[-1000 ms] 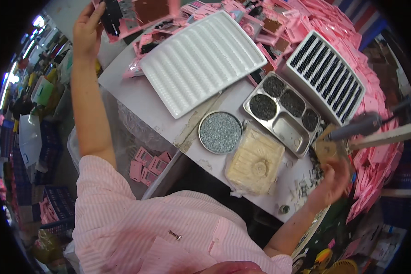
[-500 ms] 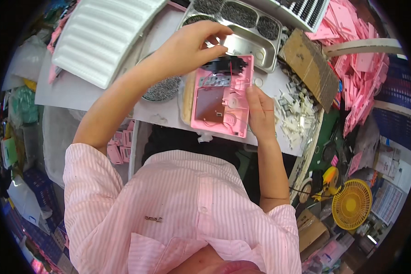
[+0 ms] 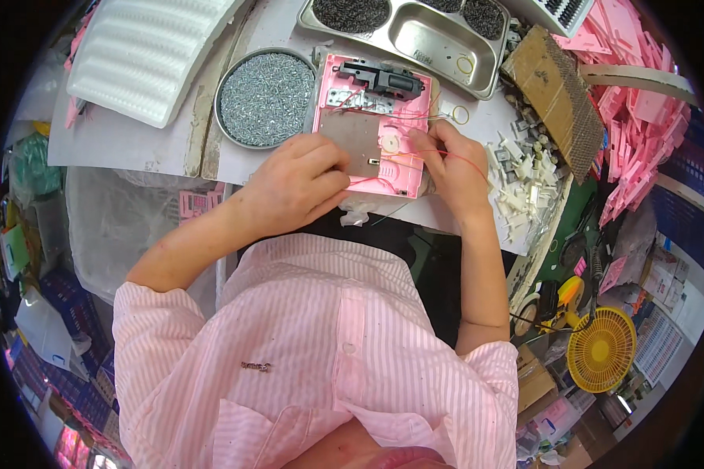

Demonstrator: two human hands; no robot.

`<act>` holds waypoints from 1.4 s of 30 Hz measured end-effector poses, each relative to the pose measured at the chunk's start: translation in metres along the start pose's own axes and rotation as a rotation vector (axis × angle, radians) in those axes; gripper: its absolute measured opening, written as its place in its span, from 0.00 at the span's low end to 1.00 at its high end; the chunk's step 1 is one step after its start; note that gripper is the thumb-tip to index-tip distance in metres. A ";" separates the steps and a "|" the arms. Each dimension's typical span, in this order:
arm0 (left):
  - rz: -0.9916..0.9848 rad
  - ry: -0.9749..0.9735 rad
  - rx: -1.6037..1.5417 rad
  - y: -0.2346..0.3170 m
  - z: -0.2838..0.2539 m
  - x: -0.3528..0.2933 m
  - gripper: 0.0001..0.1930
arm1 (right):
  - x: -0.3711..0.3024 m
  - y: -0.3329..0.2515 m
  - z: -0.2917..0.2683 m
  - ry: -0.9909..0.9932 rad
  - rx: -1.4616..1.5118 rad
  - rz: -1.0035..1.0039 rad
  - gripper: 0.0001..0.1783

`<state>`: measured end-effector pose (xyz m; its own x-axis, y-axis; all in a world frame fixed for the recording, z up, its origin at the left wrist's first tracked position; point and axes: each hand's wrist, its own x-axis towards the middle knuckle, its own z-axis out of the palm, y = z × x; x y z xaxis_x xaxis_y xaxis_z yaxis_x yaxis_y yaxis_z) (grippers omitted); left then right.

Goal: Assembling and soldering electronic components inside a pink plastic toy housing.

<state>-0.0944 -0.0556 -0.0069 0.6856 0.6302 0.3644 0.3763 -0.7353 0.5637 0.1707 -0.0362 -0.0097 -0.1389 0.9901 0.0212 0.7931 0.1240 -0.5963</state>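
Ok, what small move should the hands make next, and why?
I'd probably have the right hand tuck the red wire inside the rim of the pink housing, with the left hand steadying its lower left corner. The wire seems to cross the right hand and run past the housing's right edge, and the left hand is at that corner.

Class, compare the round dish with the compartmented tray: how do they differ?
The dish is circular; the tray has straighter sides.
The dish is undivided; the tray has separate compartments.
The dish holds silvery pieces; the tray holds dark pieces.
Both look metallic.
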 end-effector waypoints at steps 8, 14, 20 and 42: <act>0.014 -0.103 -0.122 -0.018 0.003 0.016 0.10 | -0.012 0.003 -0.020 -0.076 0.163 0.213 0.18; -0.077 0.045 -0.121 0.011 0.016 0.032 0.17 | -0.060 -0.016 -0.019 -0.208 0.313 0.316 0.42; -0.127 0.007 -0.072 0.014 0.032 0.049 0.19 | -0.061 -0.017 -0.017 -0.208 0.062 0.288 0.29; -0.252 -0.056 -0.073 -0.003 0.027 0.063 0.08 | -0.081 -0.011 -0.052 -0.309 0.263 0.194 0.14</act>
<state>-0.0353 -0.0204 -0.0053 0.6101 0.7748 0.1657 0.4949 -0.5359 0.6840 0.2046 -0.1143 0.0370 -0.2045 0.9222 -0.3282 0.6498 -0.1229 -0.7501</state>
